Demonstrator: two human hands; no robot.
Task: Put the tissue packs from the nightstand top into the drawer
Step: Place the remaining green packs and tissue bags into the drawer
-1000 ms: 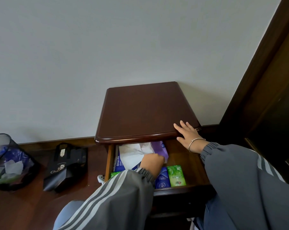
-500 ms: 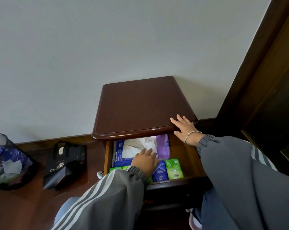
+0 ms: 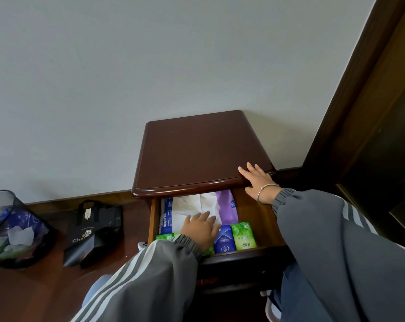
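All the tissue packs [image 3: 227,205] in view sit in the open drawer [image 3: 255,219], none on the nightstand top [image 3: 196,154], so only closing it looks left! The left hand [image 3: 200,228] lies on the white pack [image 3: 189,205] at the drawer's 9 o'clock side, fingers [image 3: 202,217] straight, pinching nothing; the right hand [image 3: 257,180] presses flat, fingers spread, at the top's 4 o'clock corner.

green pack [image 3: 166,236] partly under sleeve [image 3: 155,270] | drawer [image 3: 257,219] rear under nightstand top [image 3: 196,154] | bin [image 3: 13,228] cropped left
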